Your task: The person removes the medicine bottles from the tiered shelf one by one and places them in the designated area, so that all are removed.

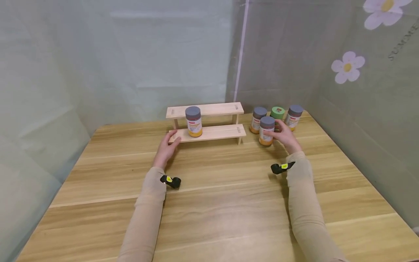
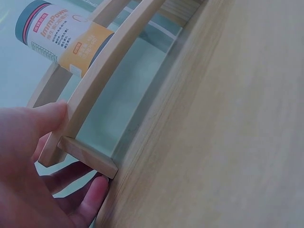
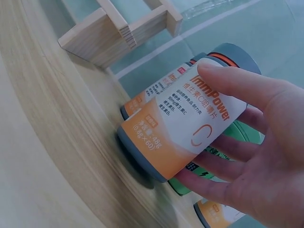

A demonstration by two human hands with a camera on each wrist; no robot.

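My right hand [image 1: 285,137] grips a vitamin bottle [image 1: 266,128] with a grey-blue lid and a white and orange label. In the right wrist view its thumb lies across the label of the bottle [image 3: 175,123], with the fingers behind; a dark shadow shows under the base. A two-step wooden shelf [image 1: 219,133] stands at the back of the table, a similar bottle [image 1: 194,125] upright on its lower step. My left hand [image 1: 165,149] holds the left end of that step, thumb on the board [image 2: 90,90] and fingers around behind the leg.
Behind the held bottle stand another grey-lidded bottle [image 1: 257,120], a green-lidded container [image 1: 277,112] and, farther right, a third grey-lidded bottle [image 1: 294,118]. The wooden table [image 1: 222,203] meets grey cloth [image 1: 183,54] at the back and sides.
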